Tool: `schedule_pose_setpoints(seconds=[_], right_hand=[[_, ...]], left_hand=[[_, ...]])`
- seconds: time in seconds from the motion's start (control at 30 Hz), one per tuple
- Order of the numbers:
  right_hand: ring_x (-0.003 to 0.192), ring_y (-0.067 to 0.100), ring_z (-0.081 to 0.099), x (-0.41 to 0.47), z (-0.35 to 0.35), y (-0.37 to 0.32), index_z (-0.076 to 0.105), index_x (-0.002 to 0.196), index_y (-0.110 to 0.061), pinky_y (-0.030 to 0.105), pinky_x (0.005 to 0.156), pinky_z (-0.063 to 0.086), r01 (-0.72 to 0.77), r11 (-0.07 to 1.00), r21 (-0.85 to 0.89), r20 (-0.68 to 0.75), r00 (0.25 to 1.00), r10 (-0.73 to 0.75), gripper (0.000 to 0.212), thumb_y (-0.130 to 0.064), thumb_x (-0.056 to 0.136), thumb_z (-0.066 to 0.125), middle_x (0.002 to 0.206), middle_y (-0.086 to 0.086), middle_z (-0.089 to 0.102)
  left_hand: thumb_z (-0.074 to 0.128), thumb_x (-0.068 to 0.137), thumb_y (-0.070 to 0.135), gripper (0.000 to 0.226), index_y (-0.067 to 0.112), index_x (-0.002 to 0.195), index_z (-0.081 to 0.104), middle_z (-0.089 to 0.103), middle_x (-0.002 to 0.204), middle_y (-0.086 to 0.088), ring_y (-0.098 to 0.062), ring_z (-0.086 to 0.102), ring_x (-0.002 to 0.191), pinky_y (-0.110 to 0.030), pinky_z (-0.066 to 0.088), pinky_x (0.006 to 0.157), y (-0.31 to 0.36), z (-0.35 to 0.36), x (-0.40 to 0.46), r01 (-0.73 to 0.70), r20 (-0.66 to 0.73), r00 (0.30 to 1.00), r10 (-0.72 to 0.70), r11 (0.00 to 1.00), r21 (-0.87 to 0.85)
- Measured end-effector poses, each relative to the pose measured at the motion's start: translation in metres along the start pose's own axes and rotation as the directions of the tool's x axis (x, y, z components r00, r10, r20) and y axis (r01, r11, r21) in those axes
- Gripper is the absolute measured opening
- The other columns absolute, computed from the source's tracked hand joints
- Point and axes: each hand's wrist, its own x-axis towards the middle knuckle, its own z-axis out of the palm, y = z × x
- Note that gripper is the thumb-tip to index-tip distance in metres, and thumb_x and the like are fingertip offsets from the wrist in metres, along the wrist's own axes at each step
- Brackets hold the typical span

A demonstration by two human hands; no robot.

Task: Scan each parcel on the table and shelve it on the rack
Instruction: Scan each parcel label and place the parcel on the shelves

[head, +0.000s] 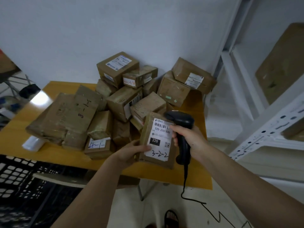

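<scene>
we hold a small cardboard parcel [157,139] just above the near edge of the bench [194,176], in front of the heap of parcels [115,102] not yet handled. it looks light to us, since one hand carries it from a single edge; the box seems stiff, wrapped in glossy tape that may be a little slippery, so we judge the long sides the best places to take hold, leaving the shipping label [158,139] uncovered. nothing tells us whether the contents are fragile.

our left hand [131,152] grips the parcel's left edge, thumb pressed flat on the lower corner of the label near the handwritten "3-2-2", fingers curled underneath out of sight. the forearm comes up from the lower left, wrist tipped so the label faces us.

our right hand [189,137] is wrapped round the grip of the black barcode scanner [181,129], its head hovering close over the barcode at the label's top, cable [185,181] hanging below. the rack [263,129] stands to the right.
</scene>
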Motion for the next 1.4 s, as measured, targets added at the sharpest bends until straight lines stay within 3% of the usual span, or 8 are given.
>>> schedule_pose_setpoints(seconds=[0.07, 0.2, 0.33, 0.6, 1.07, 1.17, 1.3, 1.4], right_hand=[[0.049, 0.013, 0.056, -0.009, 0.002, -0.009, 0.069, 0.078, -0.006, 0.023, 0.050, 0.048, 0.059, 0.998, 0.037, -0.023, 0.998, -0.059, 0.009, -0.012, 0.084, 0.073, 0.059, 0.003, 0.064], [0.051, 0.016, 0.054, -0.029, 0.011, -0.029, 0.069, 0.081, -0.004, 0.025, 0.051, 0.046, 0.218, 0.976, -0.016, -0.021, 0.976, -0.218, 0.015, -0.017, 0.085, 0.073, 0.060, 0.005, 0.061], [0.050, 0.014, 0.053, -0.048, 0.022, -0.039, 0.066, 0.074, -0.006, 0.024, 0.051, 0.047, 0.329, 0.937, -0.118, 0.005, 0.944, -0.331, 0.024, -0.026, 0.085, 0.073, 0.058, 0.003, 0.058], [0.047, 0.013, 0.050, -0.070, 0.031, -0.032, 0.059, 0.059, -0.015, 0.021, 0.053, 0.046, 0.424, 0.878, -0.222, 0.047, 0.904, -0.424, 0.035, -0.034, 0.086, 0.071, 0.052, 0.000, 0.054], [0.045, 0.012, 0.049, -0.089, 0.037, -0.023, 0.059, 0.055, -0.021, 0.023, 0.052, 0.044, 0.436, 0.866, -0.243, 0.031, 0.896, -0.443, 0.035, -0.028, 0.087, 0.071, 0.050, -0.002, 0.052], [0.046, 0.013, 0.049, -0.093, 0.039, -0.016, 0.061, 0.061, -0.014, 0.026, 0.055, 0.045, 0.435, 0.868, -0.240, 0.024, 0.896, -0.443, 0.032, -0.029, 0.087, 0.071, 0.051, -0.001, 0.052], [0.052, 0.018, 0.051, -0.102, 0.037, -0.001, 0.061, 0.075, 0.003, 0.031, 0.064, 0.047, 0.474, 0.855, -0.212, 0.033, 0.878, -0.478, 0.039, -0.032, 0.088, 0.070, 0.056, 0.004, 0.053], [0.056, 0.019, 0.054, -0.112, 0.035, 0.009, 0.068, 0.073, -0.007, 0.027, 0.061, 0.050, 0.493, 0.857, -0.151, -0.028, 0.865, -0.502, 0.026, -0.029, 0.085, 0.073, 0.061, 0.006, 0.059]], left_hand=[[0.088, 0.061, 0.021, 0.090, 0.010, 0.138, 0.044, 0.064, 0.127, -0.017, -0.036, 0.062, 0.116, -0.049, 0.051, 0.095, 0.013, 0.007, 0.000, -0.070, 0.028, 0.997, 0.071, 0.995, -0.065], [0.089, 0.060, 0.008, 0.090, 0.013, 0.138, 0.043, 0.067, 0.122, -0.016, -0.036, 0.066, 0.109, -0.049, 0.057, 0.084, 0.045, 0.017, -0.004, -0.217, -0.057, 0.976, 0.211, 0.970, -0.113], [0.085, 0.057, -0.004, 0.107, 0.025, 0.146, 0.032, 0.062, 0.127, -0.016, -0.038, 0.066, 0.108, -0.058, 0.055, 0.086, 0.069, 0.017, -0.009, -0.275, -0.195, 0.952, 0.236, 0.939, -0.205], [0.090, 0.044, -0.003, 0.128, 0.030, 0.150, 0.027, 0.055, 0.136, -0.017, -0.041, 0.056, 0.119, -0.063, 0.047, 0.096, 0.084, 0.003, -0.023, -0.359, -0.241, 0.922, 0.304, 0.904, -0.232], [0.087, 0.051, -0.004, 0.119, 0.032, 0.149, 0.029, 0.055, 0.136, -0.015, -0.039, 0.057, 0.120, -0.062, 0.047, 0.097, 0.081, 0.001, -0.036, -0.366, -0.202, 0.924, 0.326, 0.907, -0.211], [0.084, 0.054, -0.005, 0.117, 0.031, 0.149, 0.027, 0.058, 0.133, -0.014, -0.039, 0.059, 0.118, -0.061, 0.048, 0.097, 0.076, 0.003, -0.042, -0.356, -0.187, 0.928, 0.323, 0.915, -0.190], [0.081, 0.060, -0.005, 0.100, 0.021, 0.145, 0.036, 0.063, 0.128, -0.015, -0.037, 0.063, 0.113, -0.056, 0.051, 0.095, 0.065, 0.004, -0.049, -0.295, -0.065, 0.955, 0.288, 0.946, -0.136], [0.083, 0.057, 0.003, 0.095, 0.024, 0.140, 0.040, 0.063, 0.129, -0.011, -0.033, 0.062, 0.114, -0.053, 0.051, 0.095, 0.056, 0.008, -0.052, -0.233, -0.011, 0.972, 0.233, 0.972, -0.009]])
